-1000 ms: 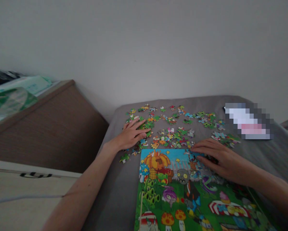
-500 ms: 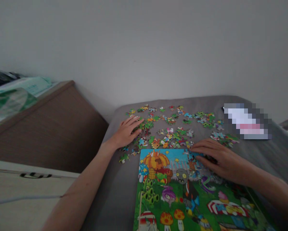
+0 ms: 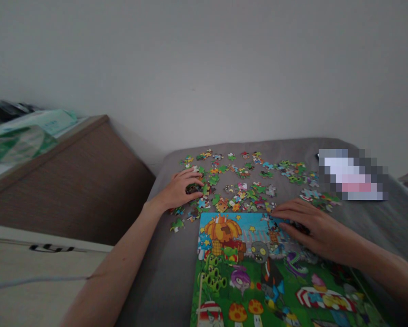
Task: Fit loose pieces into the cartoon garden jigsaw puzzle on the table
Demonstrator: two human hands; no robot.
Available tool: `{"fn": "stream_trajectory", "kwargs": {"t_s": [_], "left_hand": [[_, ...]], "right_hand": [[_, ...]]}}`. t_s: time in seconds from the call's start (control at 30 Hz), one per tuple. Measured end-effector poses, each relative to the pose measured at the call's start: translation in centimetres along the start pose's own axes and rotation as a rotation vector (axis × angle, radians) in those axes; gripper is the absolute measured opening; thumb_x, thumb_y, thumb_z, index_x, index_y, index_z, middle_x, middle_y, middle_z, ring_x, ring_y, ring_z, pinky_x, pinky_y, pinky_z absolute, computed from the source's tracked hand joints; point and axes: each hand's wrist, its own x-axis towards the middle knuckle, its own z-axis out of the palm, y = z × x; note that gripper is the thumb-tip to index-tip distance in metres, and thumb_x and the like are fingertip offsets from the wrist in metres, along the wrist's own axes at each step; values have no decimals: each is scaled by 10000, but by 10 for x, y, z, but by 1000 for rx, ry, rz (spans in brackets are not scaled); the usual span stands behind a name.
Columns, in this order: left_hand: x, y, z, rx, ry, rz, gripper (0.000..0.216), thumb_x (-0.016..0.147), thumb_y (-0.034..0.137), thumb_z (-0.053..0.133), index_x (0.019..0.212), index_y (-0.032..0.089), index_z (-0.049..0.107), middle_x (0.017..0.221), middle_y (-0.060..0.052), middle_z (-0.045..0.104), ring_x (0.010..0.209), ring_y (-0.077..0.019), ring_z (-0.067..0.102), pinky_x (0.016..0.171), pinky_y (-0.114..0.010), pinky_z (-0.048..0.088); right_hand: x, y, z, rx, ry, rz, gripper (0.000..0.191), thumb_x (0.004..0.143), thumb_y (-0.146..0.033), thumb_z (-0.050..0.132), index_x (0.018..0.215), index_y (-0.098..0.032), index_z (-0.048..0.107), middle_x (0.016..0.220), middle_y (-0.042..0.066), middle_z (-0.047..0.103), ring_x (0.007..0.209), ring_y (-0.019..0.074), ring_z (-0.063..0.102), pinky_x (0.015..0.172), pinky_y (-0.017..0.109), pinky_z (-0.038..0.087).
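Note:
A picture board (image 3: 251,268) with cartoon plants and a grey-headed zombie lies on the grey cloth. Loose jigsaw pieces (image 3: 240,197) are scattered beyond its far edge. Over the left part of these pieces rests my left hand (image 3: 180,188), its fingers bent and the thumb apart from them. A few pieces show in the gap between thumb and fingers; none is lifted. My right hand (image 3: 313,225) lies at the board's top right, fingers stretched forward and covering part of the picture. What is beneath the right palm stays hidden.
A blurred-out phone-like object (image 3: 354,177) lies at the right on the grey bedsheet (image 3: 156,268). To the left stands a brown cabinet (image 3: 88,168) with plastic packages (image 3: 30,131) on top. A pale wall (image 3: 204,68) rises behind the sheet.
My left hand's fingers have bent and drawn in a little, with a wider gap at the thumb. The right hand keeps its place on the board. The whole view has shifted slightly.

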Motion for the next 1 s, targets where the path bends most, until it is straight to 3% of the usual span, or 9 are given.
{"fn": "stream_trajectory", "kwargs": {"t_s": [0.27,0.37,0.5,0.73,0.87,1.0], "left_hand": [[-5,-6,-6,-65,-13,90,261,911,448,737,1103,272,751,1452,-70,651,1395,-279,559,1179,-543,397],[-5,-6,-9,-78,7,107,214,962,438,652,963,247,749,1394,-67,686,1301,-249,630,1137,-501,451],[-3,-5,-10,-74,47,97,336,1025,422,519,825,233,711,1311,-50,725,1203,-234,674,1089,-480,494],[0,-3,-3,-44,84,52,364,1072,448,421,1223,245,682,1327,-62,701,1283,-236,617,1148,-475,466],[1,1,4,0,41,34,418,1077,464,442,1431,293,588,1522,-66,567,1468,-277,452,1243,-541,342],[0,13,15,50,-19,-7,434,1088,498,415,1469,363,572,1655,-53,406,1570,-364,261,1244,-671,248]], "right_hand": [[0,1,0,-4,5,6,277,1041,-271,503,1222,-252,712,1158,95,752,1084,244,717,942,452,609],[0,1,1,-2,12,14,273,1042,-267,501,1213,-252,714,1160,95,752,1079,242,720,941,452,612],[-1,1,1,-5,7,11,275,1044,-272,501,1220,-252,711,1164,96,750,1085,243,719,945,455,611],[0,0,0,10,2,21,278,1038,-275,509,1221,-254,718,1168,96,752,1095,242,714,959,443,601],[0,0,0,23,5,30,280,1032,-273,514,1211,-252,729,1162,96,757,1092,243,716,963,440,598],[1,-1,-1,32,1,40,280,1027,-278,518,1198,-244,737,1153,99,759,1079,247,720,954,446,604]]}}
